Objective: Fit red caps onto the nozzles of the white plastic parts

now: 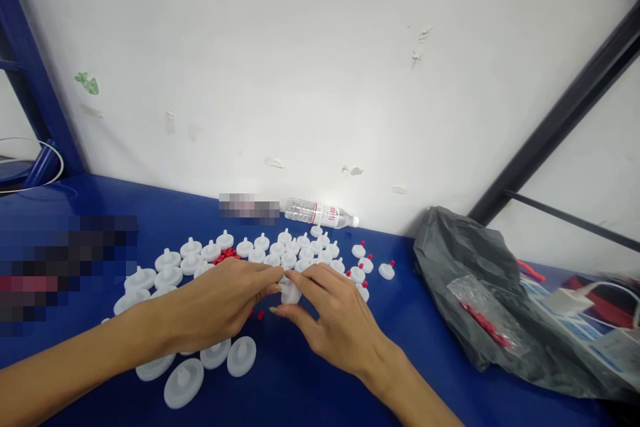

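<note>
I had a white disc between my two hands, raised in front of the bottle, which lay on its side at the back of the blue table, by the wall. My right hand was partly curled, its thumb and forefinger closed around the disc. My left hand met it from the other side, thumb and forefinger drawn close together at the disc; what lay between those fingertips was hidden, so I cannot tell whether they gripped anything. Many plain discs, each with a short stem, were spread in front of the bottle and to its left. Red caps sat in a small heap among them, left of the bottle, with a few loose ones nearer me. In front of the bottle's capped end and to its right stood several red-tipped discs. Further right of the bottle lay a dark bag, with a clear packet of red pieces on it.
</note>
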`<state>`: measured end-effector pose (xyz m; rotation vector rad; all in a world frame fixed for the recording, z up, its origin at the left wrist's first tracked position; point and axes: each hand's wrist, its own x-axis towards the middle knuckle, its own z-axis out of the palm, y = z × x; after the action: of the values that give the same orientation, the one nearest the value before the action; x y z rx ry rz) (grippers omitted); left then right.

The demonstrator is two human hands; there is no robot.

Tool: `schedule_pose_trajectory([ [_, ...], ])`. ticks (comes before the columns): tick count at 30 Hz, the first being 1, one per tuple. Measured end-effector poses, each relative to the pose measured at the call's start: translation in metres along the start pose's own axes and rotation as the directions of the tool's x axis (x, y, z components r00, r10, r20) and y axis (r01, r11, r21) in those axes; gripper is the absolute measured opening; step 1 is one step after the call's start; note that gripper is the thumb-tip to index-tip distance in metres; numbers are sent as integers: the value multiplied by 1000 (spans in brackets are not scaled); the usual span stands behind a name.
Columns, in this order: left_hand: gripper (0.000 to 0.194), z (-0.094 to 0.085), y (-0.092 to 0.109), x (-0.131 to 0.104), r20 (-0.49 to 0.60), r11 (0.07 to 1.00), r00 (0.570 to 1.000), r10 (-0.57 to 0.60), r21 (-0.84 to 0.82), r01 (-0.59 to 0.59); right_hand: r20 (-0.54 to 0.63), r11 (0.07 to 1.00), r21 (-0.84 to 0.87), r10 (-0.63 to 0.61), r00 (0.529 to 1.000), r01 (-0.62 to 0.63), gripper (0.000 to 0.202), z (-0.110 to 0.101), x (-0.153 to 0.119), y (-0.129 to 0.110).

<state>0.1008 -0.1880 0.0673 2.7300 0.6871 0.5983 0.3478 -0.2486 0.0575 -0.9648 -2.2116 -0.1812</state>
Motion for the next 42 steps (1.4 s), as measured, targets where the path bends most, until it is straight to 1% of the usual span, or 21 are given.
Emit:
schedule_pose_trajectory([
  [4, 23, -2, 3, 0, 6, 1000, 1000, -13, 2, 13, 7, 999, 29, 15, 1000, -15, 35, 0, -1, -1],
  [11, 24, -7, 12, 2, 18, 999, 999, -34, 18, 33, -50, 998, 64, 7, 999, -4, 42, 1, 1, -4],
  [15, 24, -7, 13, 2, 11, 1000, 1000, -23, 18, 23, -30, 997, 76, 25, 999, -23, 42, 4, 1, -7],
  [17, 22, -6, 14, 3, -7, 1000, 1000, -10, 6, 10, -30, 995, 89, 42, 999, -39, 39, 2, 2, -7],
  [19, 28, -6, 16, 4, -49, 1000, 999, 2, -18, -3, -57, 994, 97, 61, 997, -56, 34, -4, 5, -8],
  [22, 48, -10, 19, 5, -112, 998, 994, 12, -64, -19, -87, 993, 101, 66, 994, -58, 28, -18, 7, -13],
  [24, 56, -15, 18, 6, -140, 997, 990, 0, -70, -10, -116, 992, 101, 93, 989, -82, 24, -26, 3, -17],
  [25, 57, -18, 15, 7, -152, 998, 988, -12, -60, 3, -132, 989, 98, 127, 983, -115, 23, -29, -1, -19],
  [27, 55, -22, 6, 8, -172, 999, 985, -33, -12, 32, -151, 972, 77, 233, 961, -224, 22, -30, -14, -22],
  [29, 50, -22, -3, 8, -174, 997, 984, -42, 57, 53, -119, 935, 49, 356, 927, -352, 22, -24, -29, -22],
  [31, 46, -19, -9, 8, -153, 991, 988, -35, 125, 54, -69, 895, 10, 445, 893, -445, 20, -14, -42, -18],
  [33, 43, -14, -10, 7, -109, 983, 994, -10, 181, 30, -37, 881, -47, 470, 882, -471, 21, 0, -52, -12],
  [35, 41, -10, -8, 6, -59, 974, 998, 15, 225, -1, -22, 886, -126, 447, 894, -446, 24, 13, -60, -3],
  [37, 38, -9, -5, 5, -22, 965, 1000, 21, 263, -14, -24, 891, -190, 415, 909, -412, 34, 22, -68, 4],
  [39, 35, -9, -4, 4, 0, 955, 1000, 11, 296, -11, -53, 888, -187, 418, 907, -421, 49, 28, -76, 7],
  [40, 33, -9, -4, 4, 9, 951, 1000, 5, 310, -7, -83, 878, -168, 441, 894, -449, 54, 30, -80, 6],
  [42, 31, -10, -4, 4, 29, 944, 1000, -6, 329, -4, -156, 833, -138, 516, 842, -536, 49, 33, -87, 0],
])
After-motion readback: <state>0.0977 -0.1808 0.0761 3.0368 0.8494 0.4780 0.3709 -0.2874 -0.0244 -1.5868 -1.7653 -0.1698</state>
